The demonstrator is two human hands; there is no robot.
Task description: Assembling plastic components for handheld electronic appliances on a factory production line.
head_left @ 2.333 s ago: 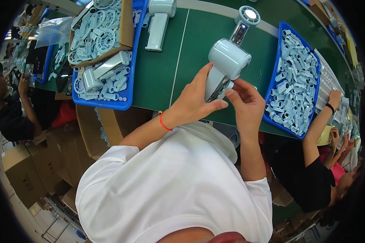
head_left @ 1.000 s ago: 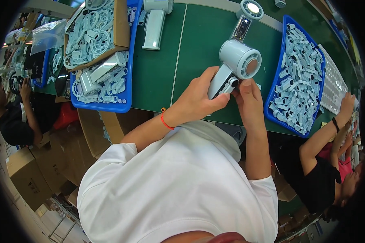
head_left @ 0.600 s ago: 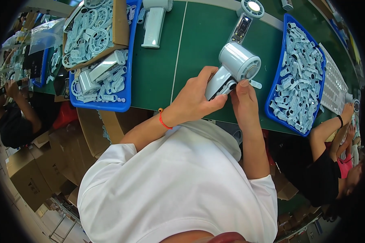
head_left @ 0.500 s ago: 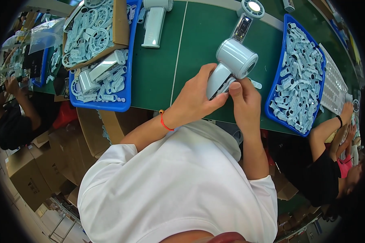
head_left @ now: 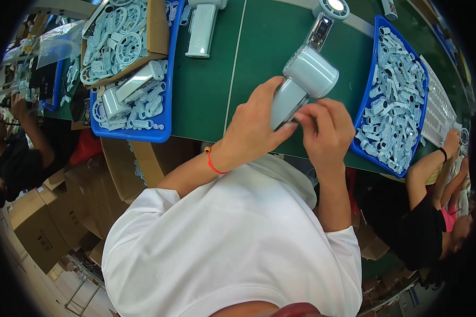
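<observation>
My left hand (head_left: 251,119) is wrapped around the handle of a pale blue-grey handheld fan (head_left: 313,72), shaped like a small hair dryer. The fan is tilted, its cylindrical head pointing away from me and to the right. At the lower right side of that handle is my right hand (head_left: 327,127), its fingers bent and the thumb and forefinger drawn together. Whatever they pinch, if anything, is too small to make out. Just beyond the fan's head lies another unit (head_left: 319,33), with a round end and a dark exposed inside.
A blue tray (head_left: 166,113) at left bears a cardboard box (head_left: 157,31) and pale plastic parts. Another blue tray (head_left: 360,113) of small parts is at right. A similar fan (head_left: 202,31) lies at the back of the green table (head_left: 206,95). Other people work on both sides.
My right hand has shifted right, its thumb coming off the handle's face and its fingers curling by the edge. The fan has turned slightly, and its dark side slot shows less.
</observation>
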